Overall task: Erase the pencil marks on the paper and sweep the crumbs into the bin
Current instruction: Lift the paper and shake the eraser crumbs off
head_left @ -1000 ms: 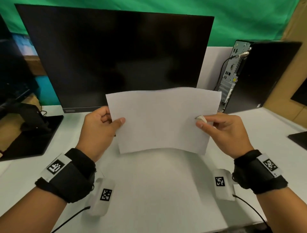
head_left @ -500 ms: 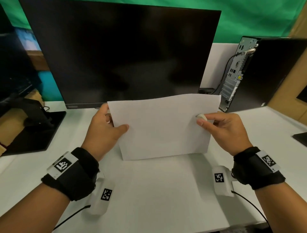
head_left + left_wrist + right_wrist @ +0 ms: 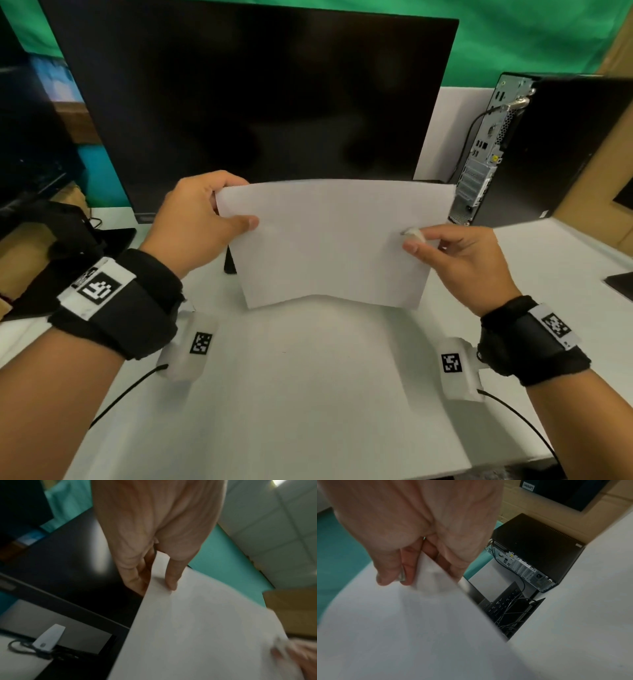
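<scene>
Both hands hold the sheet of paper [image 3: 329, 240] up off the white desk [image 3: 308, 394], in front of the dark monitor [image 3: 246, 96]. The left hand [image 3: 195, 222] pinches its upper left corner, thumb on the near face; a second ago it gripped lower along that edge. The right hand [image 3: 466, 260] pinches the right edge as before, with a small white eraser [image 3: 412, 234] under its fingertips. The paper now bows, its bottom edge arched. A computer tower [image 3: 548, 150] stands at right.

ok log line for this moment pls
paper: lifted off desk, bowed | left hand: pinches left edge | right hand: pinches right edge, with eraser | bin: not visible
</scene>
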Available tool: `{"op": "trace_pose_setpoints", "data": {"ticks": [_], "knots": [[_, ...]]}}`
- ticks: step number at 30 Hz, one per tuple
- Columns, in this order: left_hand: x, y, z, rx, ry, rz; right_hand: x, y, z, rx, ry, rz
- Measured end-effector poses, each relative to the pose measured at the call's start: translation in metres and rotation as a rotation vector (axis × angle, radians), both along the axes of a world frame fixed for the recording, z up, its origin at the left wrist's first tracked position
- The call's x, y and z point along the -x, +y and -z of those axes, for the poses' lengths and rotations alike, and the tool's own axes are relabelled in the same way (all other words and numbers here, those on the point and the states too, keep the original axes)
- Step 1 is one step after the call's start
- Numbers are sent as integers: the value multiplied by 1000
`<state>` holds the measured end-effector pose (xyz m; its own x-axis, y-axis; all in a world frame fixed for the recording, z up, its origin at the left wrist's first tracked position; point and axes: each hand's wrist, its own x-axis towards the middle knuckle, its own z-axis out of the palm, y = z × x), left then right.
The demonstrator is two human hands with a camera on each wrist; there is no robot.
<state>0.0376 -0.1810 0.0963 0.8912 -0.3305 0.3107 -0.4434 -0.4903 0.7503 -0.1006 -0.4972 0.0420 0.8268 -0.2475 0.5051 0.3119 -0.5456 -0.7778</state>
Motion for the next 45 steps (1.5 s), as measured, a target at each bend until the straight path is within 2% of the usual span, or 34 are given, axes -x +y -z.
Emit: {"op": "trace_pose_setpoints", "data": {"ticks": [5,9,14,17,28,38,40,45], "knots": [[4,2,0,-5,25,65,0,-6,1,-73,14,-24],[6,0,-1,-51,-1,105,0,-9,-6,-106,-80,0],[5,1,-3,12,-37,22,-8,-13,-14,-50,-78,15],[5,2,-1,61,-8,-19,-10,-14,-15,-103,-127,41],[7,4,0,-21,-92,-12,-10,-10,-11,-107,-130,77],[2,10,-2,-70,-32,26,-6,-8,-16,-106,-109,43],[3,12,-10,-123,-36,50,-6,-7,-21,-110,-110,13],[10,-4,-40,-525,-86,147,-9,8,-29,-64,-122,-108]]}}
